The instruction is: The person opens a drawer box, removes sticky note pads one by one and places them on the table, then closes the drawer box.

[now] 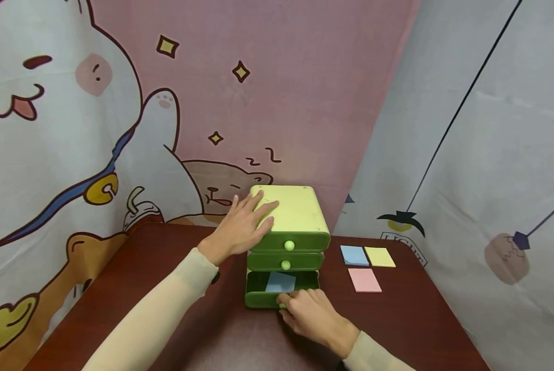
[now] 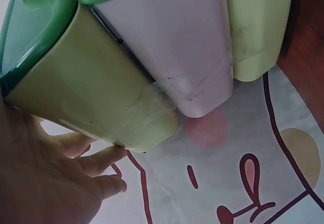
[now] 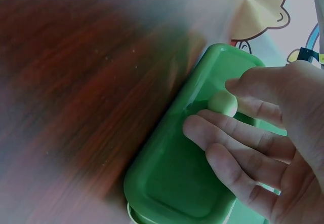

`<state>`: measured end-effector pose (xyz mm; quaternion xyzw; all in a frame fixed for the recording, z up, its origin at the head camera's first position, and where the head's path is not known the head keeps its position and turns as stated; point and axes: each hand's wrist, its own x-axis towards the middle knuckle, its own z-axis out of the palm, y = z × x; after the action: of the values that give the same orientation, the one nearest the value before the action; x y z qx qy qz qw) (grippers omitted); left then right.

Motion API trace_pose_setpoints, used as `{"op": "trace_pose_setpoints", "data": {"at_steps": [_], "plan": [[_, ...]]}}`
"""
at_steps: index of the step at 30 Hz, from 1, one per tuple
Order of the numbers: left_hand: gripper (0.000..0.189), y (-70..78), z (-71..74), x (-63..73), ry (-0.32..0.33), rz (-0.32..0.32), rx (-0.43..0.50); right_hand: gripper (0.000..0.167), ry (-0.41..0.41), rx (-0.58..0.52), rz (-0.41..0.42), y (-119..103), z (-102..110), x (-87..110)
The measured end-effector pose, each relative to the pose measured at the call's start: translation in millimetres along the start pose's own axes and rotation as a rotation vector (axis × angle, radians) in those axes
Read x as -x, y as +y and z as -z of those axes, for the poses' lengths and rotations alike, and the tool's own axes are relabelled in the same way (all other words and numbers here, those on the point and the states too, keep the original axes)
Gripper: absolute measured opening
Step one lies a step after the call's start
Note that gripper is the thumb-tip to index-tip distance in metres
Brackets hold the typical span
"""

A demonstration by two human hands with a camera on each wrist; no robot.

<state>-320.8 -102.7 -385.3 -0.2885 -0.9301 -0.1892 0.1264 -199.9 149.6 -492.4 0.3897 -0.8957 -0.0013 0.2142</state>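
A small drawer unit (image 1: 300, 208) with a pale yellow top and green drawer fronts stands on the table. My left hand (image 1: 241, 225) rests on the left part of its top, fingers spread; in the left wrist view that hand (image 2: 76, 173) lies along the unit's edge. The bottom drawer (image 1: 260, 300) is pulled out, with a blue sticky note (image 1: 280, 282) inside. At its front, my right hand (image 1: 315, 315) holds the round light-green knob (image 3: 223, 103) between thumb and fingers. The middle drawer (image 1: 263, 262) and top drawer (image 1: 265, 242) are closed.
To the right of the unit lie a blue note pad (image 1: 353, 255), a yellow note pad (image 1: 380, 257) and a pink note pad (image 1: 364, 280). Behind the dark red-brown table (image 1: 203, 330) hangs a cartoon-printed cloth (image 1: 305, 93).
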Motion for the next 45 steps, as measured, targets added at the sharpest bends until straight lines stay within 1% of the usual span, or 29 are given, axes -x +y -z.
{"op": "trace_pose_setpoints", "data": {"at_steps": [8,20,23,30,35,38,45], "plan": [[0.067,-0.9,-0.4,-0.1,0.005,-0.002,0.003,0.019,0.003,-0.003,0.014,-4.0,0.9,5.8],[0.066,2.2,-1.6,-0.8,0.006,-0.012,0.008,0.023,0.045,0.019,0.058,-7.6,5.0,15.5],[0.066,3.0,-1.3,-1.6,0.004,-0.013,0.012,0.024,0.047,0.028,0.061,-8.6,6.4,16.4],[0.065,0.7,-1.0,-0.2,0.0,0.007,-0.001,0.026,0.047,0.054,0.083,-13.1,8.6,15.9],[0.065,0.3,-1.3,-0.7,-0.001,-0.009,-0.002,0.028,0.065,0.077,0.095,-14.9,9.3,17.1],[0.066,0.3,-0.7,-0.6,-0.003,-0.007,-0.001,0.029,0.069,0.088,0.112,-15.4,9.9,17.7],[0.066,-0.2,-2.1,1.7,-0.012,0.014,0.0,0.029,0.067,0.104,0.124,-17.1,10.7,20.0]]}}
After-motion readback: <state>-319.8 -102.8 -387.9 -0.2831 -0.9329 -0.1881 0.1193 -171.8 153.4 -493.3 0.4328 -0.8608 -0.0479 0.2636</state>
